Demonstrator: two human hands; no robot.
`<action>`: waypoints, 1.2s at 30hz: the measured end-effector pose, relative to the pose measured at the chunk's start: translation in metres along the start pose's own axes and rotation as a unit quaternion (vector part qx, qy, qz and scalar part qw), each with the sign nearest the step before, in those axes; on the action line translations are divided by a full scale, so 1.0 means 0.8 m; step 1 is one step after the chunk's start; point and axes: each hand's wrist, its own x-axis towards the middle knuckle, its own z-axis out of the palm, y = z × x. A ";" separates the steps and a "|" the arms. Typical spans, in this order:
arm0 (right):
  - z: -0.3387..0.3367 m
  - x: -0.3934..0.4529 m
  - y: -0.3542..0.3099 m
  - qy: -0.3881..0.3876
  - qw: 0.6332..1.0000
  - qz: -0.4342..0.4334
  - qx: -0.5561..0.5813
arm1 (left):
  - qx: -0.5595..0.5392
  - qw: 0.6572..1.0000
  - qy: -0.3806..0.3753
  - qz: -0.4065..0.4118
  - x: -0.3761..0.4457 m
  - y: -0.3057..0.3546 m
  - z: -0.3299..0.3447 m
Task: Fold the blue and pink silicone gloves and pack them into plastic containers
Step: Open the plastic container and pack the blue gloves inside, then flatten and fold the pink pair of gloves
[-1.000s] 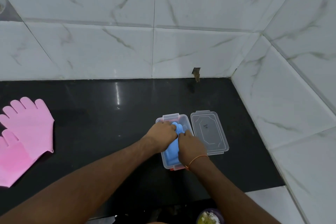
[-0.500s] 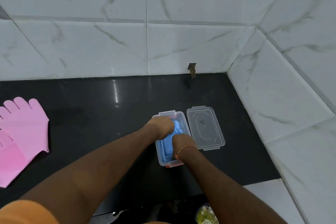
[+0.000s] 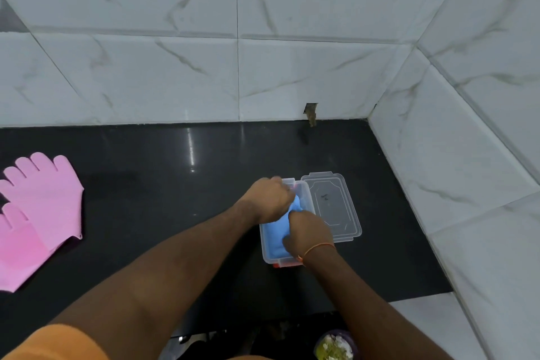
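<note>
On the black stone counter (image 3: 163,213), a clear plastic container (image 3: 267,254) sits at about 4 o'clock from the middle of the view, with folded blue silicone gloves (image 3: 277,231) packed inside it. Both hands are down in the container on top of the blue material. The left hand (image 3: 270,199) covers the far end, at the container's 12 o'clock, knuckles up and fingers curled down onto the gloves. The right hand (image 3: 309,232) covers the near right part, at about 4 o'clock of the container, fingers likewise bent down onto the gloves; a thin orange thread (image 3: 317,248) circles its wrist. Whether either hand pinches the material or only presses it cannot be told, since the fingertips are hidden. The clear lid (image 3: 336,207) lies flat just beside the container at its 3 o'clock, touching or nearly touching its rim. The pink silicone gloves (image 3: 41,213) lie flat and overlapping at 9 o'clock, well apart, at the left edge. An orange sleeve (image 3: 58,343) shows at 7 o'clock.
</note>
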 end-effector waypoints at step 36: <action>0.141 0.082 -0.599 -0.108 0.970 -0.125 0.177 | -0.234 0.818 -0.064 -0.521 -0.558 -0.416 0.133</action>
